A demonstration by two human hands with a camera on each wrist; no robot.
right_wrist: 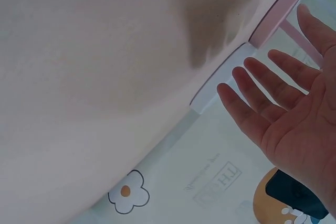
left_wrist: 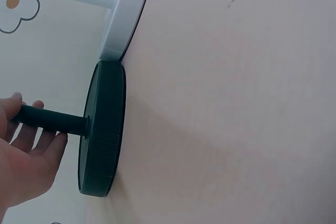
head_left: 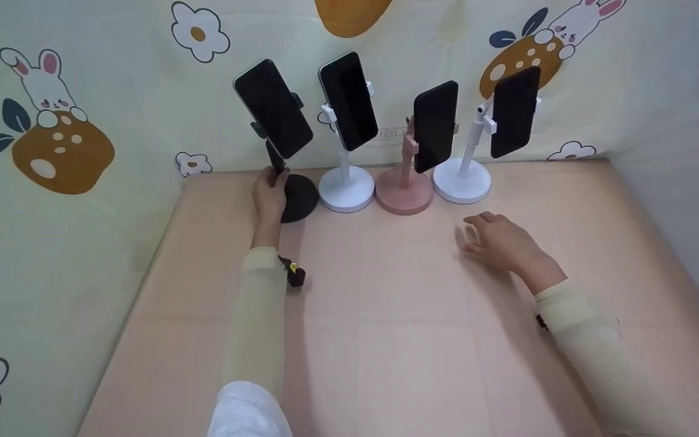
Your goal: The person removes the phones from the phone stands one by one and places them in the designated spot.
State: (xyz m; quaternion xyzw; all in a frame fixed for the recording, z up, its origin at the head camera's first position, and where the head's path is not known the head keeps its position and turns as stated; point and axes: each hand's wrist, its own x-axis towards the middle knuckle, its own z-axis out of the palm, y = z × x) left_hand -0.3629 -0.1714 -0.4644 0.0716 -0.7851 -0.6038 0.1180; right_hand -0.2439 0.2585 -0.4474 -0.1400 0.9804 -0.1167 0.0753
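At the left end of a row of phone stands, my left hand grips the post of the black phone stand, its fingers curled round it in the left wrist view. That stand carries a tilted phone with a dark screen. My right hand hovers over the table in front of the right-hand white stand, fingers spread and holding nothing. Between lie another white stand and a pink stand, each with a phone clamped on top. The black base touches the white base beside it.
The stands line the back edge of a table with a pale pink cover. Behind them hangs a cloth printed with rabbits and flowers. Phones on the white and pink stands lean above the bases.
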